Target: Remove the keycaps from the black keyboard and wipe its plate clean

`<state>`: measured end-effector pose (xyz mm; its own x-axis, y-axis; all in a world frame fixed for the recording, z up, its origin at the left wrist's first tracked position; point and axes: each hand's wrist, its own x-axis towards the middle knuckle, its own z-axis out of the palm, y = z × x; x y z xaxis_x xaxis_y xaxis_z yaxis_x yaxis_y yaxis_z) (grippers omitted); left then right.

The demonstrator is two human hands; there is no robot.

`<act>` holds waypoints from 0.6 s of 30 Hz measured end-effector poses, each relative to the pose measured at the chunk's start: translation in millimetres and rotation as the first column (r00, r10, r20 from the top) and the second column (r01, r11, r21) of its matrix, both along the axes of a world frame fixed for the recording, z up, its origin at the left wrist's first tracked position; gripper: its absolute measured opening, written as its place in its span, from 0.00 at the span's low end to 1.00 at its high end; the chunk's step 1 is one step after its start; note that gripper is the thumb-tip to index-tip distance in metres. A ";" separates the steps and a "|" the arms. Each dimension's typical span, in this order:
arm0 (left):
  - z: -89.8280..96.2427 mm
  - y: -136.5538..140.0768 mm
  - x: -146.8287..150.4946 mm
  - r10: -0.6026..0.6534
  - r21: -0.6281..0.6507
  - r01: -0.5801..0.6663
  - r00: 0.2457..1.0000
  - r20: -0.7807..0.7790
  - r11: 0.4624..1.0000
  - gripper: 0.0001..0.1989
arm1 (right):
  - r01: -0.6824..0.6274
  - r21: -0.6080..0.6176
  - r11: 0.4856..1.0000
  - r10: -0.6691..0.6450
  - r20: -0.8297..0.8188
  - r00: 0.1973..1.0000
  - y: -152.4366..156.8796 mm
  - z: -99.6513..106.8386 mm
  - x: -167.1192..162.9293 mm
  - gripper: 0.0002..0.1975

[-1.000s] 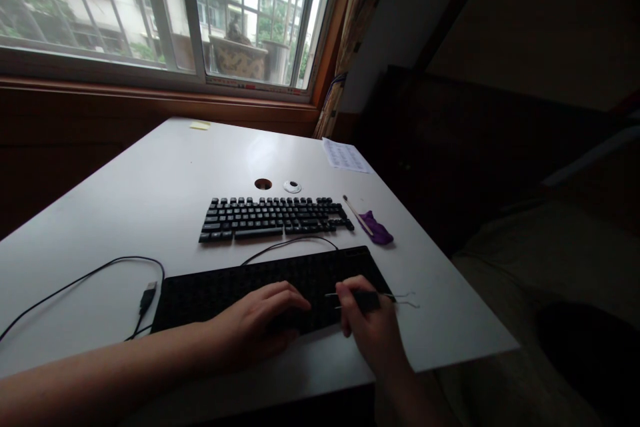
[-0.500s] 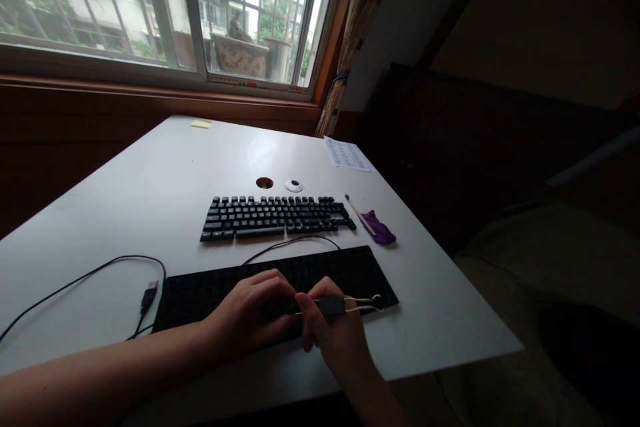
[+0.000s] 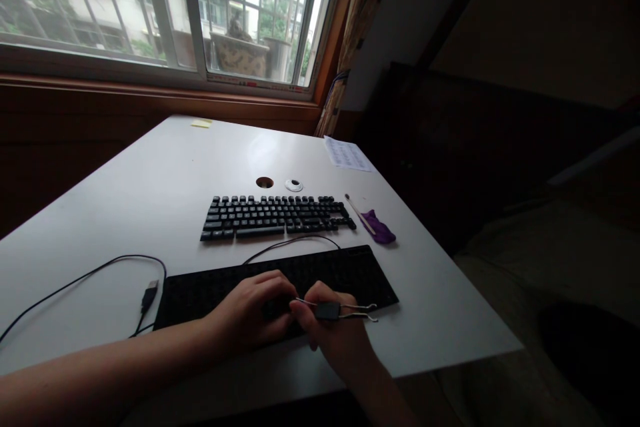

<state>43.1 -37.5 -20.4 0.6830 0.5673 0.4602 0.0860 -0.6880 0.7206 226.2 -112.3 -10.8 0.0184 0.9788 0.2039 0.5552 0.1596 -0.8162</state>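
A black keyboard (image 3: 330,267) lies near the front edge of the white desk, its surface too dark to make out in detail. My left hand (image 3: 253,307) rests over its middle, fingers curled toward the thumb; a dark patch shows between them, and I cannot make out what it is. Close beside it, my right hand (image 3: 333,320) grips a wire keycap puller (image 3: 328,310) by its dark middle block. Two thin hooked wires stick out to the right over the keyboard. Beyond lie black keycaps (image 3: 265,217), set out in keyboard rows.
A cable with a USB plug (image 3: 149,293) curls at the left. To the right lie a thin brush (image 3: 361,215) and a purple cloth (image 3: 381,229). Farther back are a round desk hole (image 3: 265,183), its white cover (image 3: 294,185), a printed paper (image 3: 349,155) and a yellow note (image 3: 201,123).
The puller has shifted slightly left and turned in my right hand. A small dark shape at its wire tips no longer shows; the hooks look bare. My left hand has barely moved.
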 end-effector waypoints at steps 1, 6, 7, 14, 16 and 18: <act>-1.2 -0.2 0.8 0.005 0.005 -0.005 1.000 -0.015 1.000 0.05 | 0.012 0.027 1.000 -0.012 0.018 1.000 0.2 0.7 -0.7 0.20; -6.9 -1.6 3.1 0.008 0.043 -0.006 0.999 -0.043 0.999 0.07 | 0.039 0.119 0.992 -0.044 0.039 0.998 1.1 5.9 -5.3 0.17; -7.9 -1.7 3.3 0.015 0.042 -0.013 0.999 -0.048 0.999 0.07 | 0.052 0.125 0.991 -0.056 0.029 0.998 1.1 6.7 -6.2 0.16; -15.1 -1.2 3.5 0.076 0.083 -0.066 0.991 -0.113 0.994 0.05 | 0.146 0.189 0.971 -0.153 0.026 0.988 0.7 2.9 -13.4 0.16; -16.2 -1.8 3.0 0.095 0.108 -0.081 0.987 -0.133 0.991 0.05 | 0.152 0.189 0.970 -0.164 0.044 0.986 1.1 1.7 -15.7 0.17; -16.3 -2.6 2.3 0.098 0.140 -0.076 0.982 -0.159 0.987 0.07 | 0.174 0.169 0.970 -0.185 0.048 0.982 2.0 3.6 -17.1 0.18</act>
<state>45.4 -40.1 -36.7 0.7066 0.5689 0.4208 0.2595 -0.7615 0.5939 209.1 -110.3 -7.3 0.1729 0.9141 0.3668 0.6360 0.1808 -0.7502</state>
